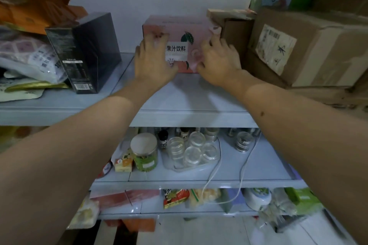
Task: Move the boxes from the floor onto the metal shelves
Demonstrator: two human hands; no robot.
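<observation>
Upper centre of the frame, top metal shelf [191,97]: pink juice box [180,32] sits pushed back toward the wall, between a black box [89,49] at left and stacked brown cartons [310,45] at right. It looks close beside the small carton at right; well apart from the black one.

Left hand [152,59] lies with fingers spread flat on the printed front face, left side. Right hand [217,59] is on the right side of that face, fingers loosely bent; blur hides whether they press or hook the edge, cannot tell.

Handling, judged: printed drink carton, so likely heavy for its size, stiff-walled, smooth and somewhat slippery. Best taken with palms on the two short ends or under the bottom edge; sliding it on the shelf suits better than lifting by the top.

Orientation: upright, label face toward the camera. Long axis runs left to right, along the wall.

Lower shelves hold glass jars [196,151] and snack packets [175,198].
</observation>
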